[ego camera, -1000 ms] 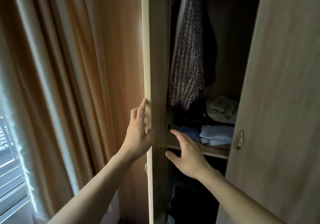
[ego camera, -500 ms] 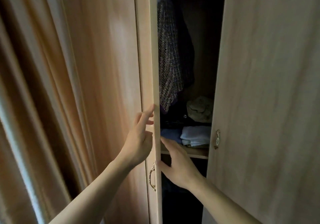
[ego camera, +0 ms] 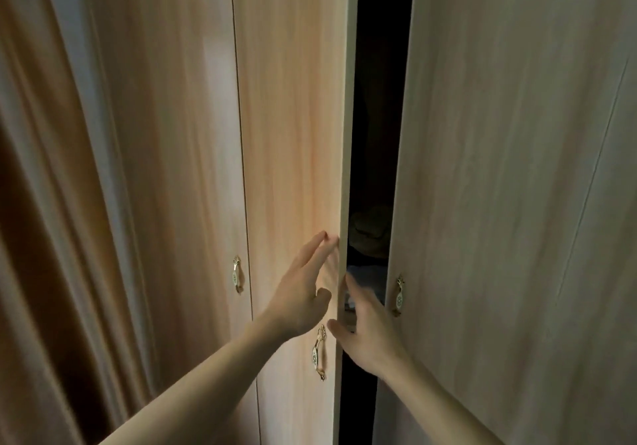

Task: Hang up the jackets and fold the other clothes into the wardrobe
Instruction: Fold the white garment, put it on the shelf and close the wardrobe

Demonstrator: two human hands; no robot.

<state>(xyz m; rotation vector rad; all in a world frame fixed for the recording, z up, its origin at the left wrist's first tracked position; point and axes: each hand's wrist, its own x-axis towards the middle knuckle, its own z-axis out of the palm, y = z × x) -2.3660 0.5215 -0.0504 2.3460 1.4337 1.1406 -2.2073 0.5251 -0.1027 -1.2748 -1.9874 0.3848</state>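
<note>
Curtain far left, then a closed wardrobe door. Left hand: grip spread, straight fingers flat on the face of the left door, just beside its free vertical edge. Right hand: grip loose, thumb at that same edge, holding nothing. Narrow dark gap; folded clothes dimly visible inside, beyond both hands. Right door ajar. Left hand nearer; a push inward should shut it, with the right hand's fingers in the way.

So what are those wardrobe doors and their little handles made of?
The left door looks like light wood-grain board, probably laminate with a matte finish: the grain runs in even vertical streaks and its edge is a plain flat band. The handle looks like shiny brass-toned metal, with a pale oval inset that may be ceramic, too small to tell.
</note>
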